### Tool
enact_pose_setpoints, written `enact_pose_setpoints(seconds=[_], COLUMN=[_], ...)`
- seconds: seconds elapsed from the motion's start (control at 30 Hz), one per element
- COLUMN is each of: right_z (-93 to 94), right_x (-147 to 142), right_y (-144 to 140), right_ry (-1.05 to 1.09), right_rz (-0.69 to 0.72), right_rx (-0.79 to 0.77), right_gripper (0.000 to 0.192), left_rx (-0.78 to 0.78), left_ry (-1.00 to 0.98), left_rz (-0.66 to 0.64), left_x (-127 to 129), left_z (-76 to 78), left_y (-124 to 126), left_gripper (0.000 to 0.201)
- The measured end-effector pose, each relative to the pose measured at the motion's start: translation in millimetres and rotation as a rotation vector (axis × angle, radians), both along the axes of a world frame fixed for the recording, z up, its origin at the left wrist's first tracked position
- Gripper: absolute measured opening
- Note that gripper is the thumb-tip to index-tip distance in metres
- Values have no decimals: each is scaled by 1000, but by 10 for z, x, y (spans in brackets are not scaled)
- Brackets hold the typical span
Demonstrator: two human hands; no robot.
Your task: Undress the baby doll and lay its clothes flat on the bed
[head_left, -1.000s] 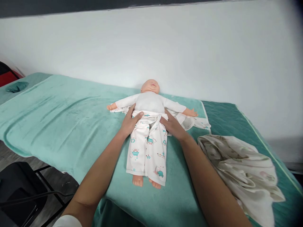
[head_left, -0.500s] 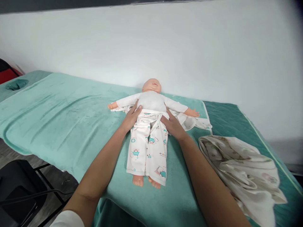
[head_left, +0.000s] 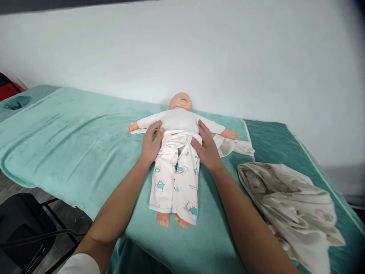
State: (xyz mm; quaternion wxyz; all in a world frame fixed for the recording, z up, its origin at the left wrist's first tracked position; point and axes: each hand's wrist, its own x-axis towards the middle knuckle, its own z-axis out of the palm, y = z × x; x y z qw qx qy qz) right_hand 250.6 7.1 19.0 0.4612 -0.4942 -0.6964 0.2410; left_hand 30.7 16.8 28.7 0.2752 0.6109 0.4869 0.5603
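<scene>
A baby doll [head_left: 179,118] lies on its back on a teal towel [head_left: 71,140], arms spread, head toward the wall. It wears a white top and white printed trousers [head_left: 175,179]; bare feet show at the hems. My left hand [head_left: 152,141] grips the trousers' waistband at the doll's left-in-view hip. My right hand [head_left: 207,146] holds the waistband on the other hip, fingers reaching up along the doll's side. A white printed garment [head_left: 234,144] lies spread under the doll's back.
A crumpled cream printed cloth [head_left: 288,201] lies on the table's right part. A white wall runs close behind the doll's head. A black chair [head_left: 23,228] stands at the lower left, beside the table edge. A red object [head_left: 7,91] shows at far left.
Both hands have slid up the doll's hips with the waistband, and the trousers sit higher on the body. The doll has shifted slightly left in view.
</scene>
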Motion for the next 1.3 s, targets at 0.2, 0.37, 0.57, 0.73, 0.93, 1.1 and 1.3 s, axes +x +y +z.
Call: enact_pose_setpoints(seconds=[0.2, 0.37, 0.57, 0.73, 0.93, 1.1, 1.3], right_z=[41, -8, 85, 204, 183, 213, 260], right_x=[-19, -8, -8, -141, -176, -164, -53], right_y=[-39, -48, -149, -231, -201, -214, -392], right_ry=[42, 31, -115, -226, -269, -308, -337], right_rz=[7, -24, -46, 47, 80, 33, 37], right_rx=[-49, 19, 276, 247, 248, 271, 247], right_gripper=[66, 69, 59, 46, 56, 49, 47], left_rx=[175, 227, 233, 258, 325, 331, 330], left_ry=[193, 211, 300, 387, 511, 623, 668], left_rz=[24, 44, 29, -33, -111, -70, -22], left_x=[-2, -24, -54, -58, -28, -14, -42], left_z=[41, 12, 11, 47, 115, 112, 66], left_y=[-103, -130, -123, -122, -222, -222, -151], left_gripper=[29, 19, 15, 20, 38, 48, 51])
